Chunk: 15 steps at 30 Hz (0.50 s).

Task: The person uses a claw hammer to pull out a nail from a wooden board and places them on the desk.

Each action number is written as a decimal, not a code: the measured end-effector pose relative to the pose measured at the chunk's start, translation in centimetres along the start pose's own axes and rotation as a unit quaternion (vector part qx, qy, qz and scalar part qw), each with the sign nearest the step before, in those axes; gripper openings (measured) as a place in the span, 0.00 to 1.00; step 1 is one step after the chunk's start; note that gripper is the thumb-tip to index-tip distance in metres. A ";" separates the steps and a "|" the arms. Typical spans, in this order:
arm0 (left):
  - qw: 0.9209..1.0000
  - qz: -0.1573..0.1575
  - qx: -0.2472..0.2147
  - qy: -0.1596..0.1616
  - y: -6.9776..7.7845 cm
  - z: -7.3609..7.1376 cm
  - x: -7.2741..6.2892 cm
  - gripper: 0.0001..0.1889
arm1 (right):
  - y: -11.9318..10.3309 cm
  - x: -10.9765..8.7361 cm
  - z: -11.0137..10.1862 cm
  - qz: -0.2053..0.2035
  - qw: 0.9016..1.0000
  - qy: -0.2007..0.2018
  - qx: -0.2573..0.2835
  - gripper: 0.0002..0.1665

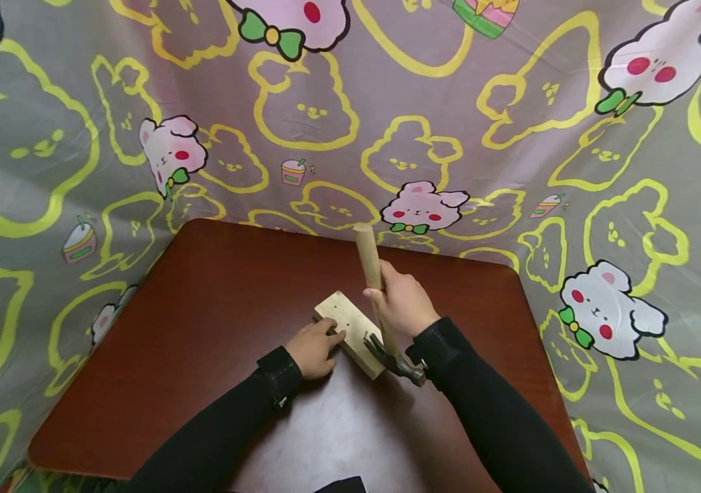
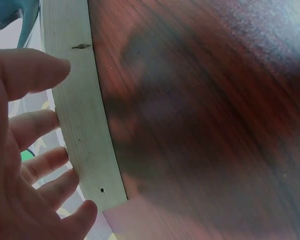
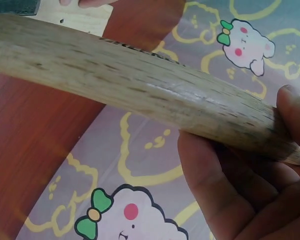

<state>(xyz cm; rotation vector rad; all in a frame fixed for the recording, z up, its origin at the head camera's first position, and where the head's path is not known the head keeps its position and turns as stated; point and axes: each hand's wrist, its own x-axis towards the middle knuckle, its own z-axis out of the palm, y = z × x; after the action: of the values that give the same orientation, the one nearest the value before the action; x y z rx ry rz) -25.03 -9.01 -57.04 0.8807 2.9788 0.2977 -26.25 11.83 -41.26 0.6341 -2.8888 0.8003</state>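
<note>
A pale wooden board (image 1: 350, 322) with several small dark holes lies on the table, slanting from upper left to lower right in the head view. My left hand (image 1: 313, 348) rests at its left edge, fingertips on the wood; in the left wrist view the thumb and loosely extended fingers lie along the board's edge (image 2: 80, 115). My right hand (image 1: 406, 298) grips the wooden handle of a claw hammer (image 1: 364, 253), which stands nearly upright with its grip end up. The dark hammer head (image 1: 396, 361) is down at the board's near right end, its claw beside a small bent nail (image 1: 367, 336).
The reddish-brown table (image 1: 227, 294) has rounded corners and a bright glare near its front. A patterned cloth (image 1: 326, 96) with bears and rabbits hangs behind and along both sides of it.
</note>
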 end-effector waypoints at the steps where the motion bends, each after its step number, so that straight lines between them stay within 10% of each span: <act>1: 1.000 0.001 -0.003 -0.003 0.1 0.0 0.1 0.32 | 0.1 0.2 0.0 0.000 1.000 0.000 -0.003 0.35; 15: 0.999 -0.010 -0.023 -0.024 -0.2 0.5 0.7 0.33 | 0.2 2.2 0.1 0.014 1.000 -0.020 -0.008 0.37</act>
<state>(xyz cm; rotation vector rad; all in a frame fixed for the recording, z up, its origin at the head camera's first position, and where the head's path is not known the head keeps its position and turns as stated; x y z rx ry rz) -25.66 -8.75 -57.53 0.8413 2.9224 0.3388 -28.30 11.10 -41.09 0.6163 -2.9439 0.7771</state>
